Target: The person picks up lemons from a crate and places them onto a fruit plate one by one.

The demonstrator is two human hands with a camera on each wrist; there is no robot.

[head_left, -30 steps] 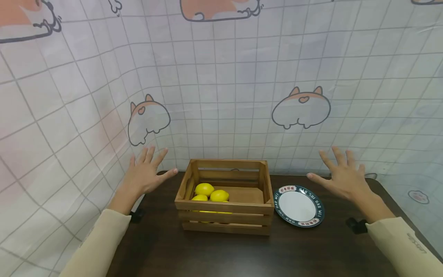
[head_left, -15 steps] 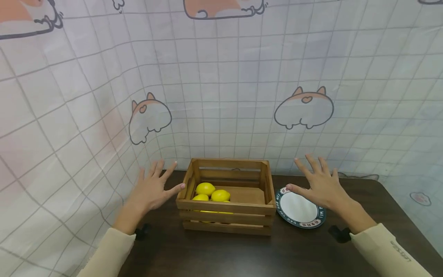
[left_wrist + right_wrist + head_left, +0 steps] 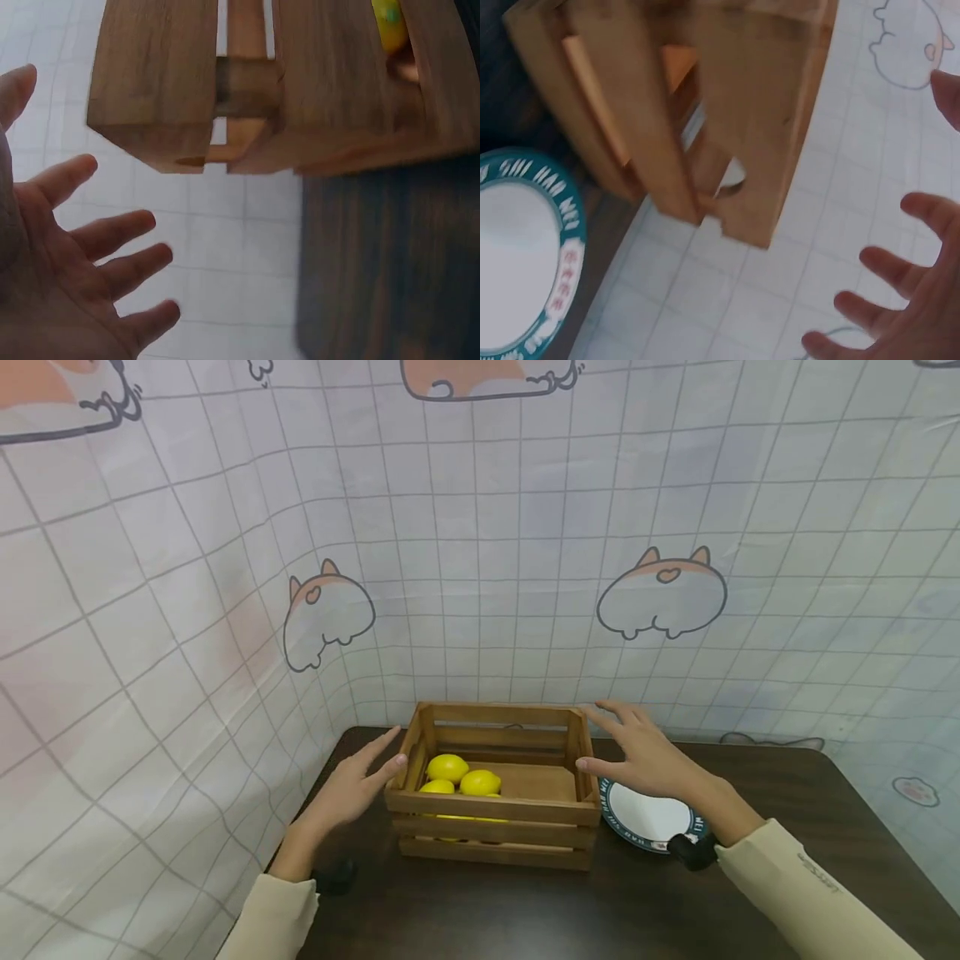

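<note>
A slatted wooden crate (image 3: 495, 835) stands on the table with several yellow lemons (image 3: 480, 783) in its left part. My left hand (image 3: 348, 789) is beside the crate's left end, thumb tip close to the rim, fingers extended. In the left wrist view a gap shows between the left fingers (image 3: 135, 274) and the crate's end (image 3: 157, 75). My right hand (image 3: 648, 760) is at the right end, thumb and fingers spread near the top corner. The right wrist view has the right fingers (image 3: 889, 270) apart from the slats (image 3: 750, 135). Neither hand holds anything.
A white plate (image 3: 648, 814) with a dark teal lettered rim lies right of the crate, partly under the right forearm in view. The dark table (image 3: 510, 918) ends at a grid-patterned cloth (image 3: 510, 568) behind and at the left. A thin cable (image 3: 772, 742) lies at the back right.
Both hands have moved inward toward the crate's two ends, the right one passing leftward over the plate. Their fingers are less widely spread. Crate, lemons and plate stay in place.
</note>
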